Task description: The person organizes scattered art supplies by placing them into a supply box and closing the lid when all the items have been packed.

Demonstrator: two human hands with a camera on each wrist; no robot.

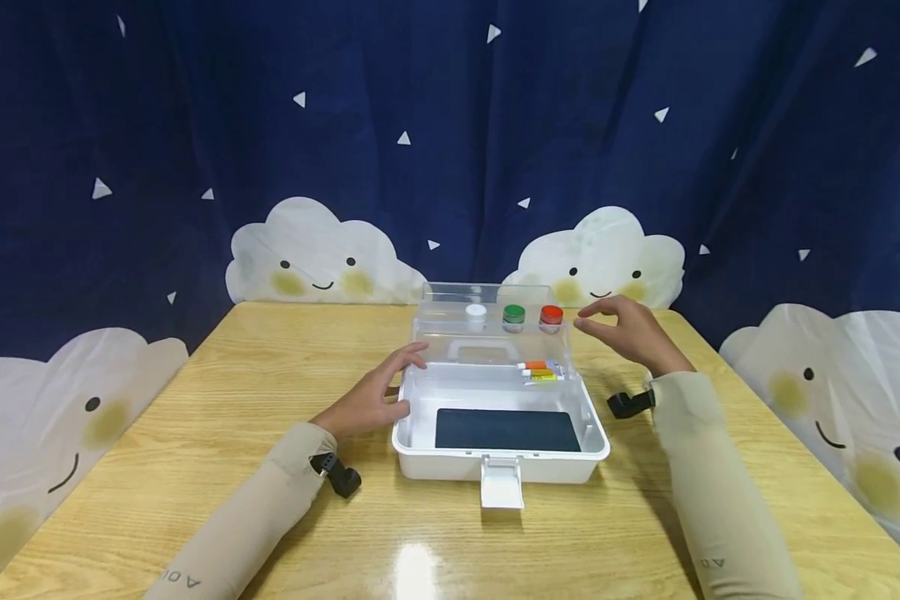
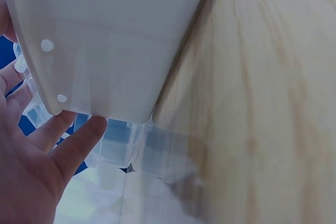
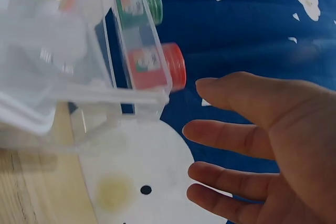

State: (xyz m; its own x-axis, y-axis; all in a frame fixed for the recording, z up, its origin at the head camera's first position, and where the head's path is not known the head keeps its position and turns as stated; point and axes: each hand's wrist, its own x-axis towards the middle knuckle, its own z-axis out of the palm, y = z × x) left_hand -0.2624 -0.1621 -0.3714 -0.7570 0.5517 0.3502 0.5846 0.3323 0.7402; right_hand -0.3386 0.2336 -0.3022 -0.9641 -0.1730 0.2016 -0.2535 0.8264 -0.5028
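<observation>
Resting the left hand [image 1: 375, 398], fingers spread, against the white box [image 1: 442, 467], I hold the right hand [image 1: 632, 330], the red jar [image 1: 551, 314] just off its parted fingers.

Smooth white plastic on the box [image 1: 442, 467], clear plastic tray [image 1: 441, 313] behind, glossy wood-grained tabletop [image 1: 307, 358], matt cloth curtain [image 1: 450, 75] far!

Long beige sleeves [image 1: 722, 483] bearing dark grey lettering [image 1: 193, 582] are worn with boxy black wrist cameras [image 1: 344, 481] at both cuffs [image 1: 671, 385].
</observation>
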